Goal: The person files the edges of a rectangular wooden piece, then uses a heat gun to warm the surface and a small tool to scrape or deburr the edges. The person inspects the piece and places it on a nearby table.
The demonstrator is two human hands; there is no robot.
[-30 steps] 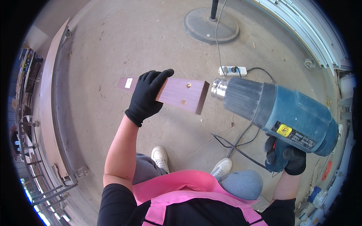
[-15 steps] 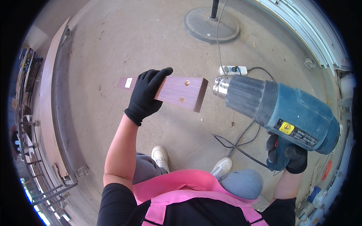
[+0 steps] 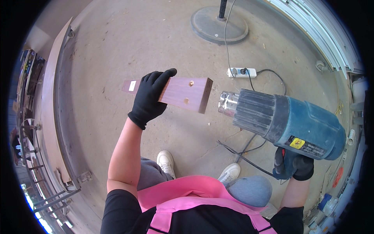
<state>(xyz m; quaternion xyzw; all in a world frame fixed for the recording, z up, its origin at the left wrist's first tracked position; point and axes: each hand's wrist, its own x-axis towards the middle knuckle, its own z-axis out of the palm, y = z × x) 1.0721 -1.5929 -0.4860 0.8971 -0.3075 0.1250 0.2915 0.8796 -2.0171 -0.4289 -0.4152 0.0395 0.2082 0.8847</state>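
In a black glove, my left hand [image 3: 149,96] is closed around a reddish-brown wooden board [image 3: 182,93]. Two round holes show near the board's near-right end, and a small white label sits on its far-left part. My right hand [image 3: 294,163], also gloved, grips the handle of a teal and black heat gun [image 3: 287,120]. The gun's silver nozzle [image 3: 228,103] points at the board's end face, a short gap away from it. The palm side of my left hand is hidden.
On the concrete floor lies a white power strip [image 3: 241,73] with plugs in it and dark cords. A round grey stand base [image 3: 219,25] is farther back. Along the left runs a long wheeled panel [image 3: 52,97]. A plastic bottle [image 3: 328,204] stands at lower right.
The heat gun has dropped slightly, its nozzle moving lower beside the board's end. The board has shifted a little left and up in my left hand.
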